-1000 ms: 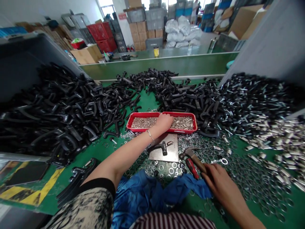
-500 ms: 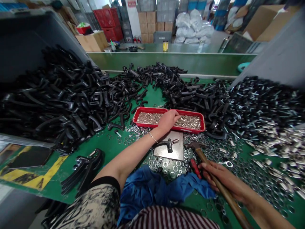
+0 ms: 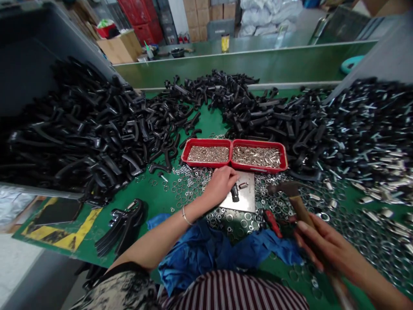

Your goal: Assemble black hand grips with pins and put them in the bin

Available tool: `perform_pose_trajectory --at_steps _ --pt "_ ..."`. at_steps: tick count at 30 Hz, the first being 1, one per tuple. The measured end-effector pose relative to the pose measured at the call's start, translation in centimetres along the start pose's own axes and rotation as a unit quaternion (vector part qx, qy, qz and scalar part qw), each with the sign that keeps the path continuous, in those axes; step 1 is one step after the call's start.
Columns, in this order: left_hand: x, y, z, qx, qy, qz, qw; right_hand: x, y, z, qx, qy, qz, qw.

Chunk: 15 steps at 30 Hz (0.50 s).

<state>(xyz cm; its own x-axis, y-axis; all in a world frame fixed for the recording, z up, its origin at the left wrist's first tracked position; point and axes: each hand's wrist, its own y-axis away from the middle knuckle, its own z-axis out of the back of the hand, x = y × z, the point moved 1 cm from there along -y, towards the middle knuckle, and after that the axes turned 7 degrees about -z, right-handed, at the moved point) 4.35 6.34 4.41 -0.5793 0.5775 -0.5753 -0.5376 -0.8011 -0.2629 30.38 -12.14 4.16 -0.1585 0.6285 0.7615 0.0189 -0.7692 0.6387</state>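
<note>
My left hand [image 3: 221,186] rests on a steel plate [image 3: 245,202], its fingers closed over a black plastic part [image 3: 235,193]. A small metal sleeve [image 3: 243,185] lies just to the right of that part. My right hand [image 3: 327,245] grips a wooden-handled hammer [image 3: 298,206], whose steel head [image 3: 288,188] is raised above the scattered metal washers [image 3: 190,185]. Motion blur softens the hammer and hand. Behind the plate, a red divided tray [image 3: 231,151] holds small silver rings on the left and metal sleeves on the right.
Large heaps of black plastic parts [image 3: 87,137] cover the green workbench [image 3: 206,122] behind and left. A mound of black and silver parts [image 3: 368,133] lies right. A red-handled tool [image 3: 272,223] and blue cloth [image 3: 196,254] lie near my lap.
My left hand has moved from the red tray down onto the steel plate and black part. My right hand has lifted the hammer, with its head now higher and further right.
</note>
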Motion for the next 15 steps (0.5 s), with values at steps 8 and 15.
perform_pose_trajectory --at_steps 8,15 --pt "1.3 1.9 -1.9 0.045 -0.012 0.068 0.997 2.1 -1.9 -2.6 0.017 0.042 0.031 0.998" --pt "0.6 1.3 -1.0 0.117 -0.192 -0.137 0.965 3.1 -3.0 -2.8 -0.001 0.147 0.056 0.987"
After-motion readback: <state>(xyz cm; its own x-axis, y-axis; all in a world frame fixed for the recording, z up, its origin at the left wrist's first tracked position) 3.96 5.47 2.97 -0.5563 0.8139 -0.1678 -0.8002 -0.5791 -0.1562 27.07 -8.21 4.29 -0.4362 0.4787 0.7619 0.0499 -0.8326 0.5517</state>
